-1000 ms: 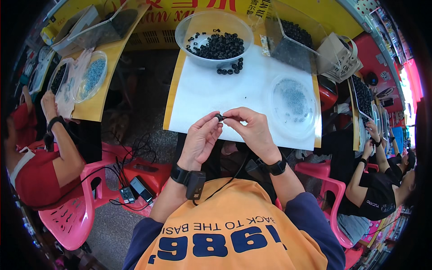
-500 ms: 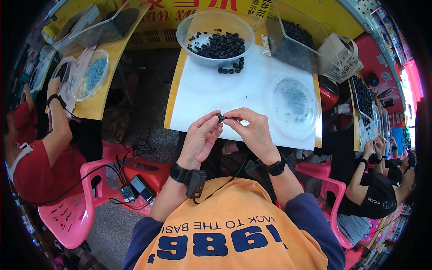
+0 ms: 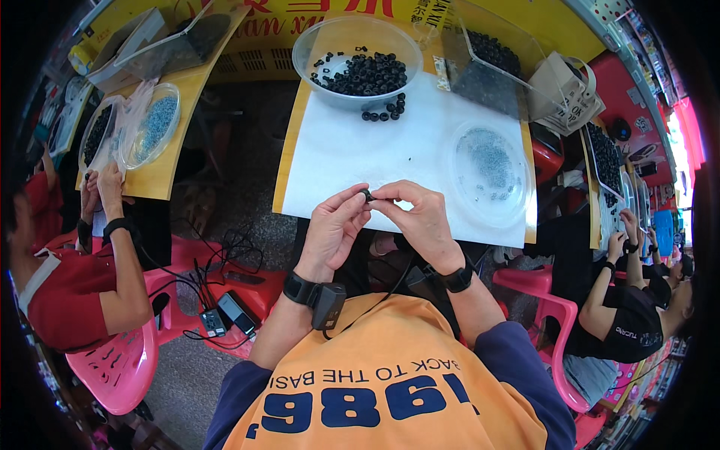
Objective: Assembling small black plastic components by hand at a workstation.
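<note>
Black bead-like piece [image 3: 366, 195], pinched at the fingertips just beyond the near edge of the white sheet's front area, roughly mid-view for me. Left hand [image 3: 339, 223]: thumb and forefinger clamped on it, other fingers curled. Right hand [image 3: 417, 217]: thumb and forefinger together at its right side, seemingly on the same piece; whether something finer sits between them, I can't tell, too small.

Handling, my guess: very light, stiff, probably hard plastic, not fragile. Rounded and smooth-looking, so could slip or roll off. I'd grip opposite outer sides with the finger pads, light squeeze.

Next out: white sheet [image 3: 337, 161] on a wooden table [image 3: 282, 180]. Right part of sheet, shallow clear tray [image 3: 480, 212] with small blue-grey bits [image 3: 491, 166]. Far side, clear bowl [image 3: 322, 34] holding black pieces [image 3: 375, 75]; loose ones [image 3: 385, 116] just in front. Far right, clear box [image 3: 487, 90], more black pieces inside.

Edges of my view: co-worker in red [image 3: 75, 300] left, co-worker in black [image 3: 622, 315] right.
</note>
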{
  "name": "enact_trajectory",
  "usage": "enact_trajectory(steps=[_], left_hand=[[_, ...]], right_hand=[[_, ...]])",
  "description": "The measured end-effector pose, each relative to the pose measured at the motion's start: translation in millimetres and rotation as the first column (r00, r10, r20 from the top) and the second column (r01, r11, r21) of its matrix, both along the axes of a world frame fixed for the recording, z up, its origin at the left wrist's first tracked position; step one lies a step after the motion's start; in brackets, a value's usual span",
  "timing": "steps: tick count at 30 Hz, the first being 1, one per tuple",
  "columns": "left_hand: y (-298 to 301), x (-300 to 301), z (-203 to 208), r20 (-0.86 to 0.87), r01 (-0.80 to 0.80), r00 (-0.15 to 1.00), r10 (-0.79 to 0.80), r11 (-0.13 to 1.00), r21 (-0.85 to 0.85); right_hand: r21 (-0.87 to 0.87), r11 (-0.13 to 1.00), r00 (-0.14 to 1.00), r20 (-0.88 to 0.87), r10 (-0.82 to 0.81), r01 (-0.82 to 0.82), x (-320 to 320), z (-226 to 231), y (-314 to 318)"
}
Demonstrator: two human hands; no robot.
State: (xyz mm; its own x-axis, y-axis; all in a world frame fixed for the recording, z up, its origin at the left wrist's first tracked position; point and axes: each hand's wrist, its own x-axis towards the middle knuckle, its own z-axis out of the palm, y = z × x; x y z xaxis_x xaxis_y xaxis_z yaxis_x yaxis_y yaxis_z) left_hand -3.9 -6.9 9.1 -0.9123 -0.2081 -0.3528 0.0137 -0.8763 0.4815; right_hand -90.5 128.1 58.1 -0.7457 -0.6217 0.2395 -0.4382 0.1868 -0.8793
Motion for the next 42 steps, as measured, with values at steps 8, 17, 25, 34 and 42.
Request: enact_trajectory(steps=[8, 17, 25, 34, 42], left_hand=[[-9.3, 5.8, 5.5, -0.07, 0.123, 0.99, -0.126, 0.992, -0.038], [-6.6, 12.1, 1.5, -0.06, 0.272, 0.962, -0.266, 0.953, 0.137], [-6.1, 14.0, -2.3, -0.02, 0.341, 0.94, -0.341, 0.936, 0.087], [-13.1, 5.0, 2.3, 0.08, 0.355, 0.934, -0.347, 0.925, -0.137], [-36.2, -65.7, 1.7, 0.123, 0.228, 0.964, -0.238, 0.49, -0.841]], right_hand=[[0.001, 0.988, 0.972, 0.183, 0.15, -0.153, -6.6, 11.3, 4.2], [-0.025, 0.927, 0.914, 0.157, 0.373, -0.374, -14.5, 5.4, 12.4], [0.034, 0.939, 0.936, 0.104, 0.337, -0.342, -13.2, 5.1, 15.4], [0.018, 0.964, 0.964, 0.001, 0.267, -0.267, -13.1, -12.9, 15.9], [0.045, 0.994, 0.893, -0.437, 0.108, -0.098, -75.9, -39.0, -7.0]])
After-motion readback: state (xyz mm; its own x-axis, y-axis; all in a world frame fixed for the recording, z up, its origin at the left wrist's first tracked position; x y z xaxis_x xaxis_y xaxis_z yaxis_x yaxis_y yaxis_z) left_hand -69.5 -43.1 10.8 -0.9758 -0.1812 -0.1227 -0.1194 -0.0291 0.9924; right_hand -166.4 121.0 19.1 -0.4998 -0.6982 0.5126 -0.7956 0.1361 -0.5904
